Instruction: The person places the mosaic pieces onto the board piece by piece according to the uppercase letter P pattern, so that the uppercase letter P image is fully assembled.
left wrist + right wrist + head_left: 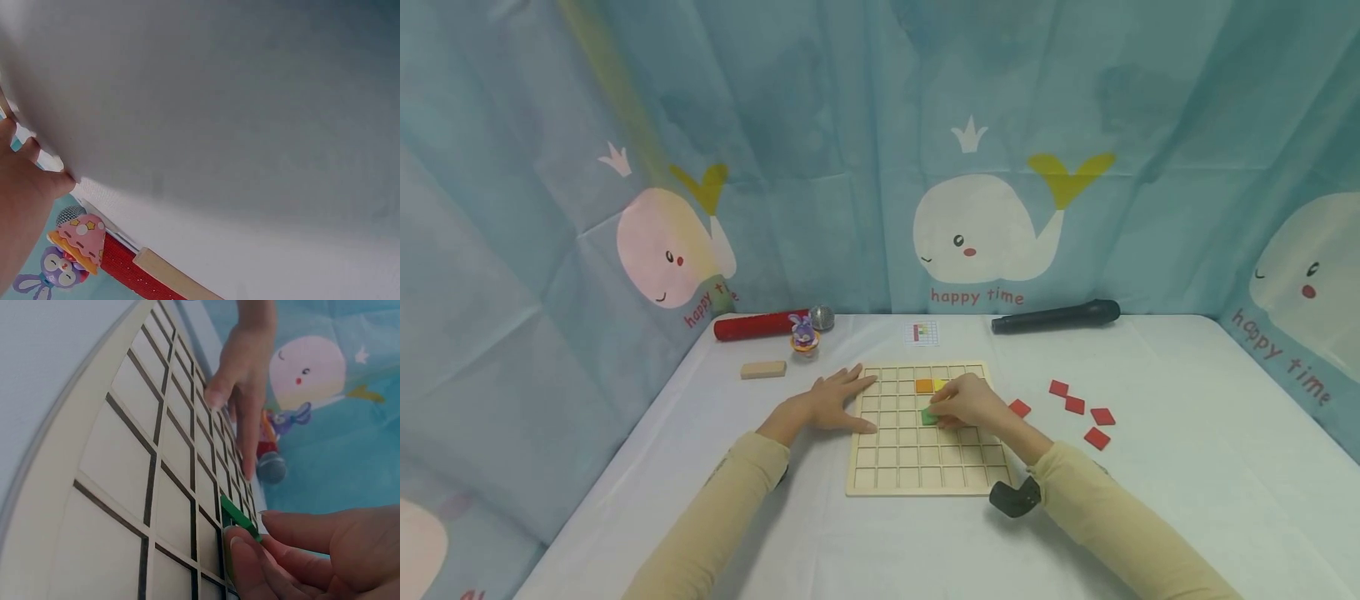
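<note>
Only the head view took in the whole wooden grid board on the worktop, with an orange tile and a yellow tile in its cells and four red tiles lying loose to its right. The right wrist view showed what that one hid: the right hand pinched a thin, flat green tile by its edge, tilted over a cell near the board's middle. The left hand lay spread and flat on the board's left edge.
</note>
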### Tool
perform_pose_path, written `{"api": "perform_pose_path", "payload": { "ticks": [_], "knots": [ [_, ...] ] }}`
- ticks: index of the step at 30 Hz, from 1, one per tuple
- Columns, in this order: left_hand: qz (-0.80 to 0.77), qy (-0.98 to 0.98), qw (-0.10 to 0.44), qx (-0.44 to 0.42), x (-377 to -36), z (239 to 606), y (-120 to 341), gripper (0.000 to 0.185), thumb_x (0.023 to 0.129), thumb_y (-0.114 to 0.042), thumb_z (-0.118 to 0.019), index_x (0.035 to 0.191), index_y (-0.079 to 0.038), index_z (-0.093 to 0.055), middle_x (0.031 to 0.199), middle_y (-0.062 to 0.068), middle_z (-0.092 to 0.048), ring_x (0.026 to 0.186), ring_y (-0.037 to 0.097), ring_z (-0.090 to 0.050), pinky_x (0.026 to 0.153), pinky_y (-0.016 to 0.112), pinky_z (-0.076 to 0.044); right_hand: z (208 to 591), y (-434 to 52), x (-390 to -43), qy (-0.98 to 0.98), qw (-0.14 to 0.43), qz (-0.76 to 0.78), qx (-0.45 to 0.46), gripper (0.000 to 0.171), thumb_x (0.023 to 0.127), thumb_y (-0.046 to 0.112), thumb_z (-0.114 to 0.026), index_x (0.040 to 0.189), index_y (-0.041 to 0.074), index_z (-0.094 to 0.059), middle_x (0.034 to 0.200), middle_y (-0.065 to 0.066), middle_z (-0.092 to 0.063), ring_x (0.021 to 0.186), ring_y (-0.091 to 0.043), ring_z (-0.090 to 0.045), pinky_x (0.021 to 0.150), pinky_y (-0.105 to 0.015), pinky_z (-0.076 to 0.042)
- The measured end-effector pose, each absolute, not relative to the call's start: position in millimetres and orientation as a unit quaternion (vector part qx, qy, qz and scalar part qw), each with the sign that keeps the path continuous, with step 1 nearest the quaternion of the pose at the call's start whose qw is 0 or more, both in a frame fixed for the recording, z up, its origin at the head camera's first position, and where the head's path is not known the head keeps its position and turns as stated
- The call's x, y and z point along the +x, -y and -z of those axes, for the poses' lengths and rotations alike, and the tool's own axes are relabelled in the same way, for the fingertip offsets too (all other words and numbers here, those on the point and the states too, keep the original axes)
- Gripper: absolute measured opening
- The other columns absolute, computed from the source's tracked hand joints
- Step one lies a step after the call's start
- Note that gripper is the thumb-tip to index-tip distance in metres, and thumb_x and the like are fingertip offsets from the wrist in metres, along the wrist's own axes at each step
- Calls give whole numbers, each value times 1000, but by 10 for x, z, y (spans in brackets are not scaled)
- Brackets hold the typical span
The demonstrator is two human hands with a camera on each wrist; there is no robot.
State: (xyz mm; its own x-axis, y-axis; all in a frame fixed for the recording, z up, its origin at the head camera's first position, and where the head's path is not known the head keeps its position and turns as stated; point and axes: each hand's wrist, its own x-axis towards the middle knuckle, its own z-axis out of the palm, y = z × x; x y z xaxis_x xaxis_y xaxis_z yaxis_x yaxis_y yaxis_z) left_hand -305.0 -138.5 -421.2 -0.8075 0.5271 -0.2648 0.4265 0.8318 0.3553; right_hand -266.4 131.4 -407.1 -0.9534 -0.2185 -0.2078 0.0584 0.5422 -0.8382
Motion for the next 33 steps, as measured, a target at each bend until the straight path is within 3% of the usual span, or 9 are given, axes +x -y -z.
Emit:
{"api": "perform_pose_path", "payload": {
  "ticks": [13, 25, 33],
  "knots": [
    [-143, -940, 176, 255, -3020, 4179, 1379, 93, 83, -59, -67, 156, -20, -23, 161, 11, -9, 146, 35, -6, 111, 63, -5, 4024, -1280, -2637, -871, 146, 466, -47, 18, 90, 9, -67, 103, -3, -72, 84, -4, -68, 66, -13, -64, 63, -27, -56],
    [-146, -940, 178, 252, -3016, 4182, 1379, 92, 83, -59, -67, 155, -20, -24, 161, 11, -10, 146, 34, -6, 111, 63, -5, 4039, -1313, -2634, -871, 139, 469, -54, 16, 90, 11, -66, 99, 0, -74, 73, -5, -65, 66, -15, -60, 65, -28, -54],
    [-146, -940, 179, 251, -3020, 4188, 1374, 93, 83, -60, -66, 155, -21, -25, 161, 11, -11, 146, 34, -6, 111, 63, -5, 4060, -1521, -2712, -853, 169, 485, -97, 28, 94, 21, -64, 114, 3, -69, 91, -4, -66, 80, -18, -61, 73, -30, -53]
  ]
}}
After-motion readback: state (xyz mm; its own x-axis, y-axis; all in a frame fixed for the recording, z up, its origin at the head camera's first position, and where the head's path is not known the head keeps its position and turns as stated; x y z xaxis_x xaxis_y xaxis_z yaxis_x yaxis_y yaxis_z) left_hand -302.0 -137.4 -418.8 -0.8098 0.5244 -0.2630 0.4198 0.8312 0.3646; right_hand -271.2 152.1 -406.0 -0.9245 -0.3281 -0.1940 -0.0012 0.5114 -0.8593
